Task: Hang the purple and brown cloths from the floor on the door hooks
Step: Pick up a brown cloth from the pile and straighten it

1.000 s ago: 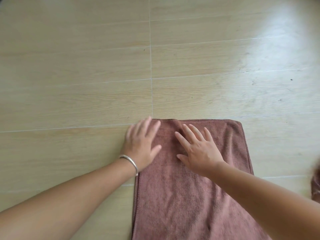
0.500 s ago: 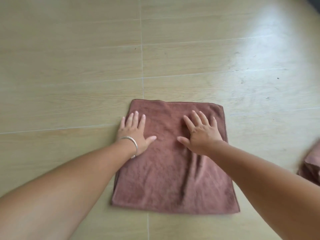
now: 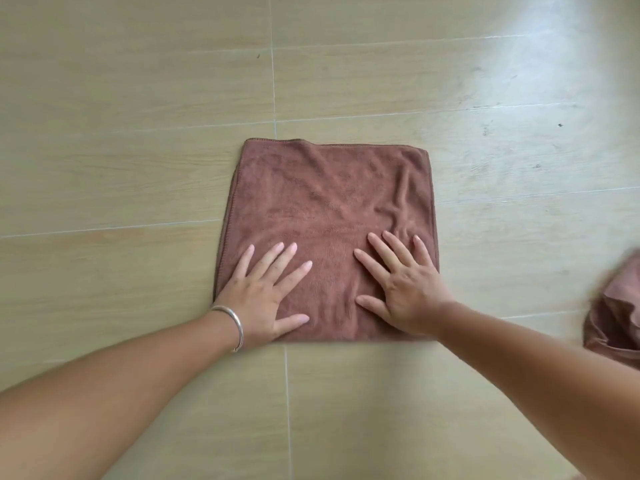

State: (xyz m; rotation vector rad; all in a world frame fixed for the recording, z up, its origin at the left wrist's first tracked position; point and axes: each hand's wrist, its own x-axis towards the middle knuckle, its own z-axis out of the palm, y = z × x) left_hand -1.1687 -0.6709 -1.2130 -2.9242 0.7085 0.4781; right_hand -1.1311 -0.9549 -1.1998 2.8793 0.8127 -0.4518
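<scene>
**Brown cloth pressed flat on the floor, hooks nowhere in sight**

A person is kneeling or leaning over a folded brown cloth (image 3: pixel 329 216) lying squarely on the pale wood-look floor (image 3: pixel 138 98). The left hand (image 3: pixel 263 296), a silver bangle (image 3: pixel 232 325) at its wrist, is pressing palm-down on the cloth's near left corner; the right hand (image 3: pixel 403 285) is doing the same at the near right — fingers straight and spread on both, gripping nothing. A second bundle of brownish-pink fabric (image 3: pixel 616 313) is lying crumpled at the right edge of view, well apart from the first; its true colour is hard to tell. No door or hook is showing.

The cloth is looking like soft, light terry — limp, creasing near the right hand, unlikely to slip on the floor or to break. It will probably sag the moment it is lifted, so pinching the far hemmed edge or a corner, through both layers, seems the surest hold for carrying it to a hook.
</scene>
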